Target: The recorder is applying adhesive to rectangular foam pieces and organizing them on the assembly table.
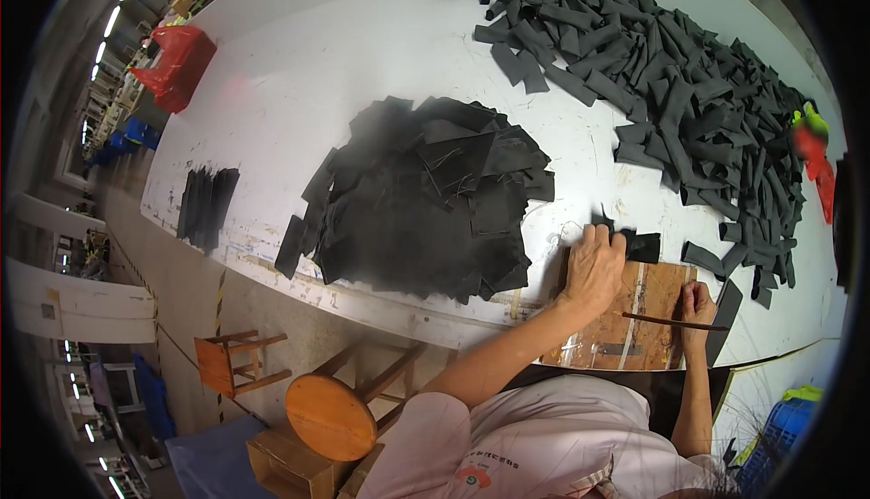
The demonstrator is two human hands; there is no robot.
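Note:
My left hand (594, 268) is closed, its fingertips pinching the edge of a small black fabric piece (643, 247) at the far edge of a brown wooden board (648, 304). Over the right side of that board, my right hand (697, 307) is curled around a thin dark stick (666, 321), which points left across the board. Part of the grip is hidden. Left of my left hand lies a wide heap of flat black fabric pieces (426, 209). A dark flat panel (725, 318) sits beside my right hand.
A large pile of dark folded fabric tubes (652, 73) covers the table's far right. At the left are a stack of black strips (208, 204) and a red plastic bag (181, 64). A round wooden stool (331, 417) stands below the white table's front edge (390, 313).

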